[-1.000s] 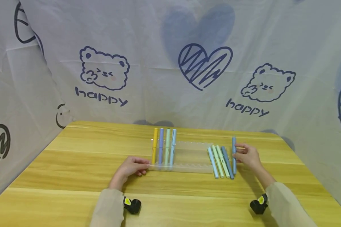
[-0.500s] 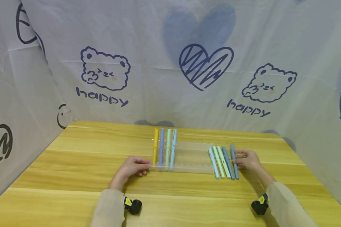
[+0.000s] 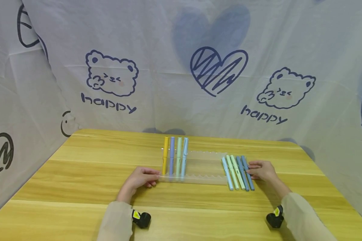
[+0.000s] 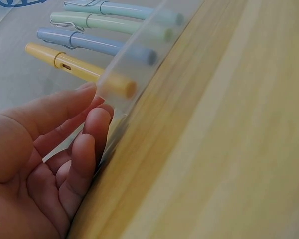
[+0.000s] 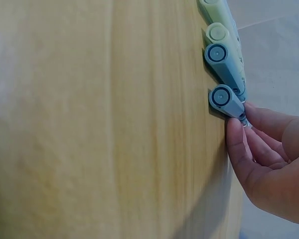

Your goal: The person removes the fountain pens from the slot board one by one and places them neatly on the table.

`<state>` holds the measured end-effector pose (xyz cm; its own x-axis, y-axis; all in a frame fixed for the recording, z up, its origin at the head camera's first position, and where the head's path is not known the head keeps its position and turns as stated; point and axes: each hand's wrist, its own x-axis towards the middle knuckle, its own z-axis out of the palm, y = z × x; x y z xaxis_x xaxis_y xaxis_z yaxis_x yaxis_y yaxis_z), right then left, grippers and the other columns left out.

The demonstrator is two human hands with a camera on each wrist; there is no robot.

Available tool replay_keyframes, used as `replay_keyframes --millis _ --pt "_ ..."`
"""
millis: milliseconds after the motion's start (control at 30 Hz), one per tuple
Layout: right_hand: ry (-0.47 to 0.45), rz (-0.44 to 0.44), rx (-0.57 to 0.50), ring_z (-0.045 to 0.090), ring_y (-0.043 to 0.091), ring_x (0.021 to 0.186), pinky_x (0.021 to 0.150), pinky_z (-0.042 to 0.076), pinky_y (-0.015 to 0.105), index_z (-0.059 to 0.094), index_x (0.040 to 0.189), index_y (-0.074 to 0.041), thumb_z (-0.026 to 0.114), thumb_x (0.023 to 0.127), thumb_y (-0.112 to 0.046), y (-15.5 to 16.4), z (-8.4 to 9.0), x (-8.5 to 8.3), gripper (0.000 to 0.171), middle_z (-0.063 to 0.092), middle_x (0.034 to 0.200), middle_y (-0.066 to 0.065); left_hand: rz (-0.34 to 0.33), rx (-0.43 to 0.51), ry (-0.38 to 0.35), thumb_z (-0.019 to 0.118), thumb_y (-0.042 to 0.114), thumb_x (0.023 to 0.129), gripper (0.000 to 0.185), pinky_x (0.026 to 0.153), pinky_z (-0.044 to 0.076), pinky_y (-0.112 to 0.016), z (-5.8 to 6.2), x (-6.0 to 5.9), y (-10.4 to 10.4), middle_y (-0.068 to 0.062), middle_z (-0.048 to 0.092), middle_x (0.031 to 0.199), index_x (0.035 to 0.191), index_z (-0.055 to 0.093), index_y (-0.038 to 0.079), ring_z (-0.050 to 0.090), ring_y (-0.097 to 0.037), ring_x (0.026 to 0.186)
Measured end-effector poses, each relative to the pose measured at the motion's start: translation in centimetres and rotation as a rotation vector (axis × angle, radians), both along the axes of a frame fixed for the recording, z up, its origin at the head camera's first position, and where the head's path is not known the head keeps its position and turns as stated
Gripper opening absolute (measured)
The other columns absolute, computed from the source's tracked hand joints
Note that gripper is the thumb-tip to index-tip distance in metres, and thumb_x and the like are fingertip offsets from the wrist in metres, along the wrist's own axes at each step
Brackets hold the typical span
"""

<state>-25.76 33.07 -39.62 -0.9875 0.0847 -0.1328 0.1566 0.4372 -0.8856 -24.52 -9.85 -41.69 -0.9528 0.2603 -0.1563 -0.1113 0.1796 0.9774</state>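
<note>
- Two wrist cameras [image 3: 141, 219] sit nearest the viewer on beige sleeves [image 3: 114, 222], both well in front of the clear pen rack [image 3: 205, 167] that stands mid-table
- The left hand [image 3: 140, 178] rests on the wooden table [image 3: 78, 187] at the rack's left end; in the left wrist view its thumb and curled fingertips [image 4: 97, 122] pinch the frosted corner of the rack
- The right hand [image 3: 263, 170] lies to the right of the rack, palm down; its fingers touch the dark blue pen [image 3: 247, 172], and the right wrist view shows thumb and forefinger closed on that pen's barrel just behind its round end cap, so the grip is a light pinch with the pen flat on the table
- That dark blue pen is the outermost of five loose pens lying side by side just off the rack's right end; going from it toward the rack come a second blue pen [image 3: 242, 173], two pale green pens [image 3: 233, 171] and a light blue pen [image 3: 227, 172] close against the rack's edge
- Four pens stand upright in the rack's left slots: a yellow pen [image 3: 165, 155] at the very end, then a lavender pen [image 3: 171, 155], a mint pen [image 3: 178, 155] and a sky-blue pen [image 3: 184, 156]
- Behind the rack, past the table's far edge, hangs a white cloth [image 3: 181, 67] printed with bears, hearts and the word happy
</note>
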Motion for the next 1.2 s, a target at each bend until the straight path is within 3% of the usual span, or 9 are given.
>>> replay_keyframes --millis 300,433,567,700,1000,1200 --pt "0.029 0.035 -0.05 0.062 0.014 0.068 0.058 0.052 0.031 0.046 0.115 0.017 0.07 0.076 -0.004 0.9 -0.6 -0.2 0.051 0.06 0.099 0.025 0.008 -0.006 -0.002 0.062 0.005 0.082 0.026 0.053 0.047 -0.021 0.0 0.0 0.1 -0.008 0.065 0.076 0.103 0.061 -0.01 0.057 -0.01 0.057" --pt "0.037 -0.009 -0.013 0.06 0.012 0.067 0.059 0.052 0.03 0.044 0.115 0.019 0.066 0.079 -0.001 0.5 0.0 0.2 0.048 0.061 0.095 0.023 0.012 -0.008 -0.002 0.062 0.004 0.082 0.025 0.052 0.047 -0.021 0.1 0.0 0.1 -0.008 0.064 0.075 0.103 0.061 -0.01 0.057 -0.01 0.057" --pt "0.056 -0.04 0.003 0.058 0.01 0.064 0.058 0.052 0.028 0.042 0.114 0.021 0.061 0.081 0.001 0.3 0.5 0.6 0.043 0.062 0.085 0.012 0.01 -0.002 -0.002 0.063 0.004 0.081 0.025 0.052 0.047 -0.021 0.1 0.0 0.1 -0.008 0.064 0.075 0.102 0.061 -0.01 0.056 -0.01 0.057" --pt "0.062 -0.059 -0.047 0.058 0.011 0.065 0.06 0.052 0.028 0.042 0.115 0.02 0.059 0.082 0.001 0.3 0.6 0.7 0.042 0.062 0.082 0.004 0.007 -0.003 0.0 0.063 0.005 0.081 0.025 0.052 0.047 -0.021 0.0 0.0 0.1 -0.008 0.064 0.075 0.102 0.062 -0.01 0.057 -0.01 0.057" --pt "0.134 -0.063 -0.075 0.06 0.011 0.067 0.061 0.052 0.029 0.045 0.111 0.021 0.057 0.083 0.0 -0.4 1.6 1.0 0.037 0.064 0.083 0.008 0.001 -0.004 0.007 0.063 0.005 0.081 0.026 0.052 0.047 -0.021 -0.1 -0.1 0.0 -0.008 0.064 0.074 0.102 0.062 -0.01 0.056 -0.01 0.057" --pt "0.193 -0.054 -0.162 0.061 0.008 0.064 0.055 0.051 0.024 0.059 0.098 0.008 0.066 0.079 -0.009 0.3 -0.4 -0.5 0.027 0.064 0.073 -0.001 0.004 -0.007 0.005 0.063 0.005 0.081 0.025 0.052 0.047 -0.02 0.0 0.0 0.0 -0.007 0.064 0.074 0.102 0.062 -0.01 0.056 -0.01 0.057"
